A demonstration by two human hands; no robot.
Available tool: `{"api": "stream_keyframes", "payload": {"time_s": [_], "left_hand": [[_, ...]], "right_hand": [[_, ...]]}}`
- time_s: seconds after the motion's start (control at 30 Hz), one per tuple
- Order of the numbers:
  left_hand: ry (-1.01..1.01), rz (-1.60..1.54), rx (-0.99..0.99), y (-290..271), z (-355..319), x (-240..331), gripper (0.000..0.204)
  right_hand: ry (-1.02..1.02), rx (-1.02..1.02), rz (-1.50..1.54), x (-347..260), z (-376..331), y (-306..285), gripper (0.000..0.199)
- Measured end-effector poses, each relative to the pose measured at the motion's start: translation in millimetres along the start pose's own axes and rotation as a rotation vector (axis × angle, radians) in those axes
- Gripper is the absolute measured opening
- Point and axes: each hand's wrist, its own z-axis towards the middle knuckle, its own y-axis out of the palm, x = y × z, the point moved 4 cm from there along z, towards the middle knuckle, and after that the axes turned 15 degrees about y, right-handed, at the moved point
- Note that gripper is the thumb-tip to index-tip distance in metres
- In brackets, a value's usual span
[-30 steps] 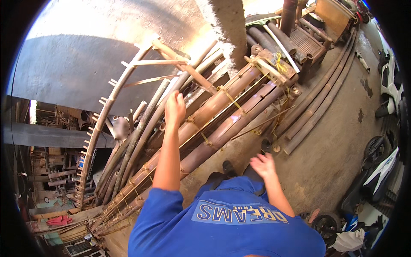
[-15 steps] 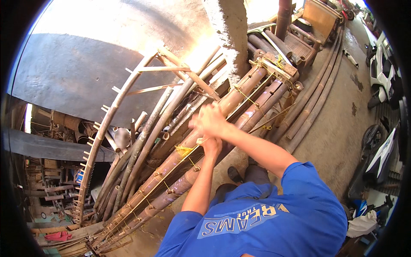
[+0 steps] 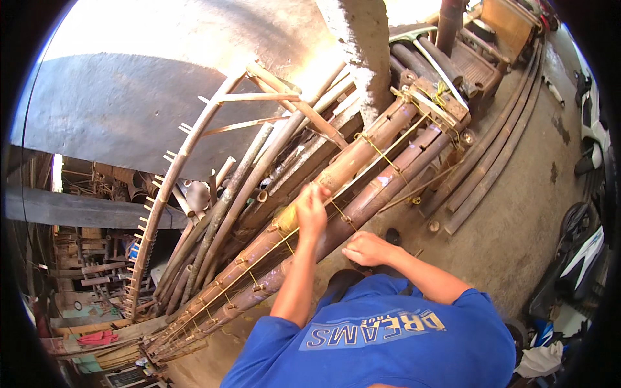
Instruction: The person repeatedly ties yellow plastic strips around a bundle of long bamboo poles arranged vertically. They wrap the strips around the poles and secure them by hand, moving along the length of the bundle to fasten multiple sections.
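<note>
Two thick brown bamboo poles, the upper one (image 3: 352, 159) and the lower one (image 3: 380, 189), lie side by side, slanting from lower left to upper right. Thin yellow cords cross them at intervals, fixed at small pegs. My left hand (image 3: 312, 208) is closed over the upper pole, beside a blurred yellow bundle (image 3: 284, 221). Whatever its fingers grip is too small to make out. My right hand (image 3: 367, 249) is a fist on the near side of the lower pole, close to my body; its contents are hidden.
A wooden block (image 3: 446, 107) with yellow cord joins the poles at their far end. Behind them lean bamboo lengths and a curved pole with pegs (image 3: 169, 174). Long poles (image 3: 498, 139) lie on the concrete floor at right, with motorbikes (image 3: 582, 252) beyond.
My hands, together above the poles before, are now apart. The right has come down toward my body, while the left has risen slightly on the upper pole. The view has shifted slightly.
</note>
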Motion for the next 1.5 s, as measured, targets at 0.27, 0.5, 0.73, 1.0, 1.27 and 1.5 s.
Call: {"api": "stream_keyframes", "payload": {"time_s": [0.27, 0.5, 0.73, 1.0, 1.27, 1.5], "left_hand": [[-0.336, 0.461, -0.197, -32, 58, -108, 0.027], [0.026, 0.685, -0.23, -128, 14, -19, 0.031], [0.015, 0.441, -0.48, -181, -124, -86, 0.029], [-0.052, 0.299, -0.307, -159, -107, -38, 0.032], [-0.026, 0.669, -0.224, -172, -121, -51, 0.023], [0.06, 0.114, 0.043, -180, -18, -6, 0.022]], "right_hand": [[0.055, 0.168, -0.268, -27, -3, 17, 0.02], [0.646, -0.457, 0.828, -16, -23, 169, 0.043], [-0.01, 0.391, 1.233, -128, 87, 169, 0.023], [0.492, 0.089, -0.814, -104, 195, 98, 0.06], [0.179, -0.472, -0.055, -139, 24, 131, 0.04], [0.176, -0.071, -0.017, -79, 18, 177, 0.04]]}}
